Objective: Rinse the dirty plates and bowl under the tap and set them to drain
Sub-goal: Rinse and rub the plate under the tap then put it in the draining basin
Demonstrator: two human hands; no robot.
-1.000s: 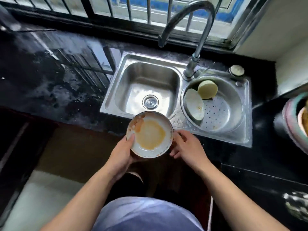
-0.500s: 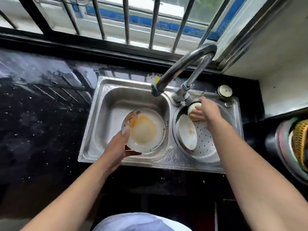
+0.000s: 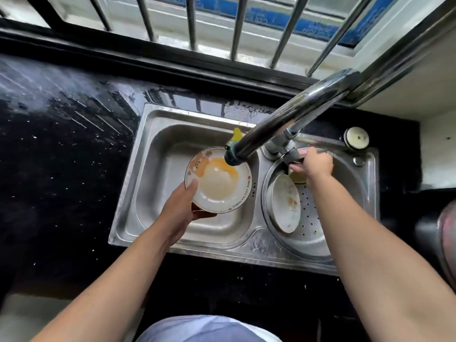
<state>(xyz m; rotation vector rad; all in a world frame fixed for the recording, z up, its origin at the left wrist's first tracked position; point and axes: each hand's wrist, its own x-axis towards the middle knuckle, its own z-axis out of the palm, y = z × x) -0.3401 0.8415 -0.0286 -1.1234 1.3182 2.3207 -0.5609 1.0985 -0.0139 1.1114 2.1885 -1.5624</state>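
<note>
My left hand [image 3: 179,209] grips a white plate [image 3: 218,187] stained with orange sauce, holding it by its near-left rim over the left sink basin [image 3: 160,174], right under the tap spout [image 3: 233,156]. My right hand [image 3: 313,162] is closed on the tap handle [image 3: 292,155] at the base of the tap. A second dirty plate [image 3: 286,203] leans on edge in the round perforated drain basin [image 3: 311,223] on the right. A pale bowl [image 3: 297,177] behind it is mostly hidden by my right hand. I cannot see running water.
The black stone counter [image 3: 61,156] around the steel sink is wet. A barred window [image 3: 222,25] runs along the back. A round plug cap [image 3: 356,137] sits at the sink's back right corner. Stacked coloured basins [image 3: 446,233] stand at the right edge.
My left hand has carried the plate forward from the sink's front edge to under the spout. My right hand left the plate and reached over to the tap handle.
</note>
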